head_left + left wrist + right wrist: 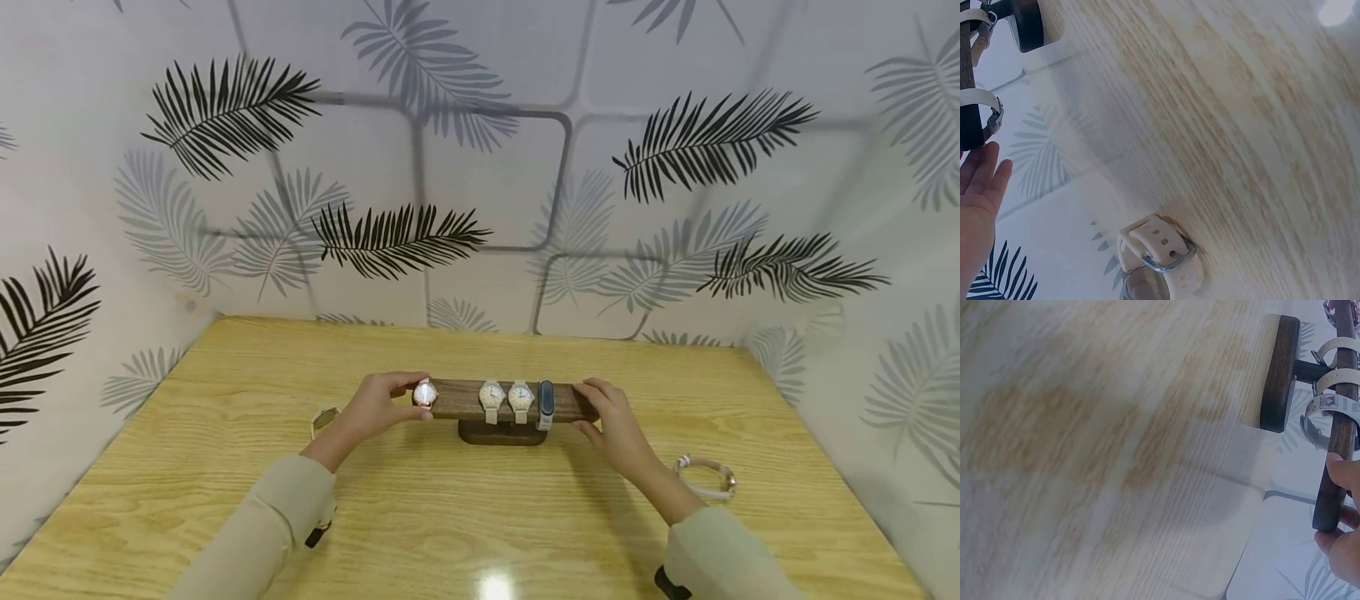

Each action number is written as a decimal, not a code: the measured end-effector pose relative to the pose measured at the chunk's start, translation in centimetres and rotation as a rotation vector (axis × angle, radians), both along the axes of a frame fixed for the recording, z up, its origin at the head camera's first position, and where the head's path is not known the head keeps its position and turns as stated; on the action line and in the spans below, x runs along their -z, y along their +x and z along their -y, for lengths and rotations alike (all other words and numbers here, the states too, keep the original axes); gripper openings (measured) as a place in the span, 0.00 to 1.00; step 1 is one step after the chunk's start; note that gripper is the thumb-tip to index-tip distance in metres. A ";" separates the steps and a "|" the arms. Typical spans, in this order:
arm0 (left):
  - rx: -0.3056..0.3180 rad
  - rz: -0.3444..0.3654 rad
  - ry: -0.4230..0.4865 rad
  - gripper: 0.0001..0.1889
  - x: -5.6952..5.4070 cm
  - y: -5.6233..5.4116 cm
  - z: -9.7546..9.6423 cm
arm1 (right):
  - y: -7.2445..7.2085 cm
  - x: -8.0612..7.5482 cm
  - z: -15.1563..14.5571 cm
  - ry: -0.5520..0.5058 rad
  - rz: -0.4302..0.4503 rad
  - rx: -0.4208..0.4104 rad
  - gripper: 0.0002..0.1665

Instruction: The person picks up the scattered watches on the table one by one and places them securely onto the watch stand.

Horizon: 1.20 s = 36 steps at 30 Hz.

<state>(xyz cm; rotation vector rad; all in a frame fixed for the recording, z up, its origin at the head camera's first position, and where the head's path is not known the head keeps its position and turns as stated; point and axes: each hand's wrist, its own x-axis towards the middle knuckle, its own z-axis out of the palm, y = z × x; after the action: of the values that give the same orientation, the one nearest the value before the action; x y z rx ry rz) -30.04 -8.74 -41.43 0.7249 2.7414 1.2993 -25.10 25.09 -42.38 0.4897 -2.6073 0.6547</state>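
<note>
At centre frame of the head view, the left hand (375,406) pinches a rose-gold watch (424,393) against the left end of the dark wooden bar (459,399), thumb below and fingers curled over the top, while the right hand (611,419) has its fingers curled round the bar's right end, thumb underneath. That bar runs level from left to right across the frame, its long axis parallel to the table's near edge, and it sits on a short post above a dark oval base (501,432). Along it, between the hands, hang two pale-strapped watches (506,400) and a dark fitness band (546,403), faces toward the camera. Further out on the wooden table (225,467), one loose watch (324,420) lies just behind the left wrist and a white one (707,477) lies at lower right beside the right forearm. Only the left wrist view shows the loose watch's buckle, at its bottom centre; only the right wrist view shows the base edge-on and the strap loops behind the bar.
</note>
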 end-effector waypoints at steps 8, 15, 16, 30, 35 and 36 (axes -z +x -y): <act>-0.011 -0.002 0.010 0.32 0.3 -0.1 -0.5 | 0.0 0.0 0.0 0.004 0.006 0.000 0.29; -0.034 -0.002 0.031 0.31 0.4 0.2 -1.5 | -0.1 0.0 0.1 0.012 -0.002 0.001 0.30; -0.036 -0.003 0.030 0.31 0.4 0.2 -1.6 | -0.1 0.0 0.1 0.014 -0.003 0.000 0.30; -0.004 -0.177 -0.172 0.33 0.0 0.0 -1.7 | 0.0 0.2 0.0 0.009 -0.028 -0.005 0.29; 0.029 -0.255 -0.209 0.32 -0.3 0.1 -2.6 | -0.1 0.3 0.0 0.005 -0.011 -0.001 0.30; 0.032 -0.270 -0.215 0.32 -0.3 0.1 -2.8 | -0.1 0.3 0.0 0.002 -0.005 -0.002 0.30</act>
<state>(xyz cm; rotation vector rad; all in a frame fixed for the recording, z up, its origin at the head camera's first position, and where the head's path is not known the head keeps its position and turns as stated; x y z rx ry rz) -29.94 -5.94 -41.15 0.9833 2.9987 0.9412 -25.18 25.09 -42.65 0.4935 -2.6035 0.6505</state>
